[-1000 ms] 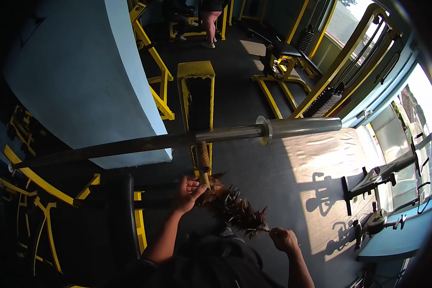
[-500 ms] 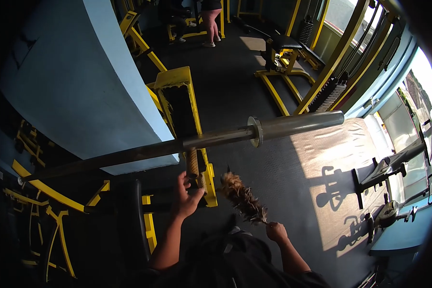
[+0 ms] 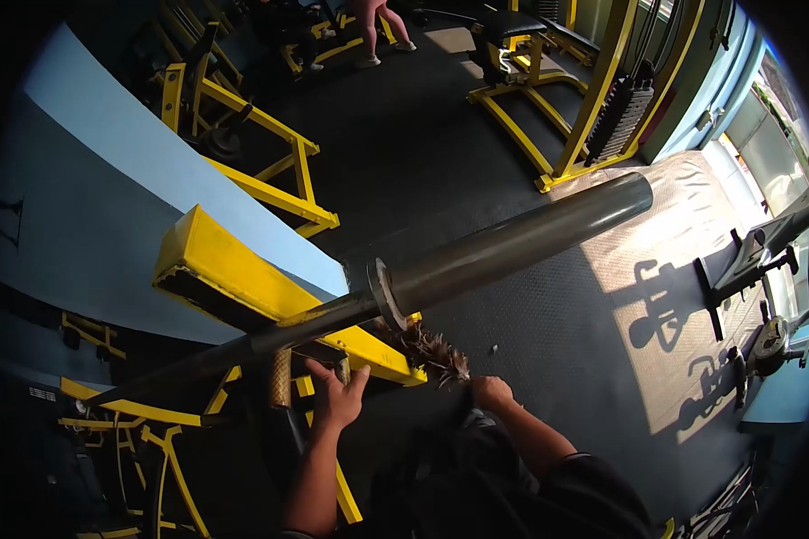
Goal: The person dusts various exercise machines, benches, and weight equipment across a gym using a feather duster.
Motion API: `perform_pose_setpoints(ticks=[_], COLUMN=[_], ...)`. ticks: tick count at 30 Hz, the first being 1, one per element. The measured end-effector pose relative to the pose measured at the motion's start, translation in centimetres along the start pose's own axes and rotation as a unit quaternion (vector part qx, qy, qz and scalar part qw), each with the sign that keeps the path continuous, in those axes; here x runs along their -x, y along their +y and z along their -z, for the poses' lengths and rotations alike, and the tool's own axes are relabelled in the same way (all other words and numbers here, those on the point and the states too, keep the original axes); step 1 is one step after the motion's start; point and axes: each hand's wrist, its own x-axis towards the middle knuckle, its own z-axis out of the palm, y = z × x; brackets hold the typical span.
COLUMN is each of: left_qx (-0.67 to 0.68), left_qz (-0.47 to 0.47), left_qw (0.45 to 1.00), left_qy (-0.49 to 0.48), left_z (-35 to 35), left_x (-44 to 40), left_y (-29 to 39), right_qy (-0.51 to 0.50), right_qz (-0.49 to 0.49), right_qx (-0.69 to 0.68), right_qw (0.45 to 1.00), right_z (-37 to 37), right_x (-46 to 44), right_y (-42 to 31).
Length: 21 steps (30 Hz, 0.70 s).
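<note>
My right hand [image 3: 493, 393] is closed round the handle end of a brown feather duster [image 3: 436, 350]. The duster's far tip goes under the collar of a barbell [image 3: 521, 238] and is partly hidden there. The barbell lies across a yellow rack upright [image 3: 243, 265], its thick sleeve pointing up to the right. Below the bar, my left hand [image 3: 340, 400] has thumb and fingers spread at a worn metal peg on the upright. Whether the fingers press on the peg is hard to see. A second, brownish textured peg [image 3: 280, 379] sticks out to its left.
A blue pillar [image 3: 90, 171] stands at the left. Yellow machines [image 3: 548, 135] line the back, where two people [image 3: 377, 27] are partly visible. An exercise bike [image 3: 764, 346] is by the windows at right. Dark rubber flooring [image 3: 404, 162] runs between them.
The view has shifted closer to the barbell and upright. The duster has moved left and up, its tip now beneath the collar. My left hand stays by the pegs, fingers spread.
</note>
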Motion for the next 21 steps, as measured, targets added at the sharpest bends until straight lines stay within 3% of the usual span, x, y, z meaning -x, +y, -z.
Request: perform_pose_setpoints(ticks=[4, 7, 9, 11, 12, 14, 16, 17, 19, 21], left_qx=[-0.072, -0.033, -0.013, -0.084, -0.158, -0.1, -0.025, -0.018, 0.13, 0.071], left_qz=[0.008, -0.03, 0.019, -0.082, -0.105, -0.059, 0.026, 0.03, -0.008, -0.028], left_qw=[0.997, 0.997, 0.998, 0.993, 0.981, 0.992, 0.999, 0.999, 0.989, 0.994], left_qy=[0.022, 0.067, 0.051, 0.028, 0.046, 0.039, 0.015, 0.021, 0.063, 0.081], left_z=[-0.1, -0.5, -0.1, 0.2, 0.3, 0.4, 0.6, 0.4, -0.7, -1.5], left_x=[-0.1, -0.1, 0.1, 0.4, 0.5, 0.7, 0.9, 0.9, 0.8, 0.7], left_y=[-1.0, -2.9, -3.0, -2.4, -2.6, -0.3, 1.7, 1.5, 0.2, -2.2], right_qy=[-0.08, -0.052, -0.052, -0.048, 0.0, 0.048, -0.11, -0.11, -0.174, -0.181], right_qz=[0.005, -0.054, -0.089, -0.079, -0.049, -0.013, -0.067, -0.064, 0.025, 0.022], right_qx=[0.065, 0.056, 0.066, 0.078, 0.091, 0.111, 0.186, 0.195, 0.228, 0.215], right_qw=[0.995, 0.996, 0.992, 0.993, 0.995, 0.993, 0.974, 0.973, 0.958, 0.959], right_z=[-2.4, -3.8, -2.4, -3.2, -5.3, -5.5, -2.0, -0.4, 2.0, 1.7], right_x=[-5.3, -8.0, -8.9, -9.7, -10.7, -10.9, -8.5, -6.9, -4.3, -3.6], right_y=[0.8, 0.4, -0.8, -0.4, 1.6, 2.7, 2.0, 1.7, 1.4, 1.6])
